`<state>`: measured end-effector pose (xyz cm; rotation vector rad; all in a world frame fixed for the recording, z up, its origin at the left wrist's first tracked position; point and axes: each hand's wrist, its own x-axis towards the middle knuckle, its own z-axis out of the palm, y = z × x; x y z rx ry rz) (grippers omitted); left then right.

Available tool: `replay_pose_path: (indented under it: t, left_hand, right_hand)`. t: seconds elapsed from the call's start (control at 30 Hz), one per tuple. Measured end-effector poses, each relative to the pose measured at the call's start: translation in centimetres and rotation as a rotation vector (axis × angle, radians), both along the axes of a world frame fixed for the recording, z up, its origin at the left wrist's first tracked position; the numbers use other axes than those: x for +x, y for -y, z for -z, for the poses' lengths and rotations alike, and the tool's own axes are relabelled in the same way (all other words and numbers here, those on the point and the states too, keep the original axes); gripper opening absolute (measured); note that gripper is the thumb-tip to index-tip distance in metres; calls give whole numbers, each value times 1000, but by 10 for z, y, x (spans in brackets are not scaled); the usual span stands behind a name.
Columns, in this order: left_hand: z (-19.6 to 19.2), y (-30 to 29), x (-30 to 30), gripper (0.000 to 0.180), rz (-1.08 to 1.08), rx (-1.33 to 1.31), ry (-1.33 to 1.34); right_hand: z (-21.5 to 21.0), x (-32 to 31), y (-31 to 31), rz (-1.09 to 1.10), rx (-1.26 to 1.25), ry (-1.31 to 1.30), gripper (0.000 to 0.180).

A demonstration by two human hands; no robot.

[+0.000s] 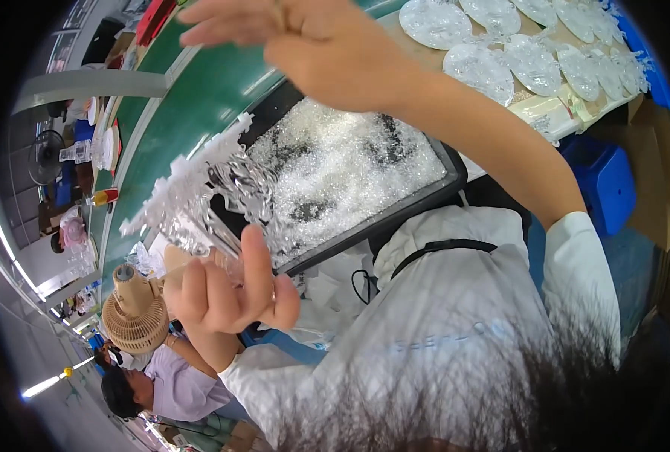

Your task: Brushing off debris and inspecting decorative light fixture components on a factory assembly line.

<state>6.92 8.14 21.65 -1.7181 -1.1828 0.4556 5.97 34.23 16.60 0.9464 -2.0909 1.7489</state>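
My left hand is closed around the lower end of a clear, shiny ornamental piece with a jagged whitish edge; its exact kind I cannot make out. The piece is tilted over the left end of a black tray, which holds a heap of small clear beads or crystal bits. Above the tray's far edge is my right hand, fingers stretched out and slightly blurred, apart from the piece. Nothing shows in it.
Clear round faceted plates lie in rows at the far right. A blue plastic stool or bin stands below them. The green tabletop runs along the far side. At left are a beige fan and a co-worker.
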Motion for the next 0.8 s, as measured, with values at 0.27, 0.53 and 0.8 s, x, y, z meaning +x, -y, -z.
replay_pose_path:
  t: [0.27, 0.53, 0.8]
  left_hand:
    - [21, -7, 11, 19, 1, 126, 24]
    - [12, -19, 26, 29, -254, 248, 536]
    - [55, -35, -17, 34, -408, 1206, 1066]
  right_hand:
    - [12, 11, -7, 195, -236, -163, 50]
    - [27, 26, -19, 194, -540, 88, 34]
    - [82, 77, -35, 56, -1232, 162, 27]
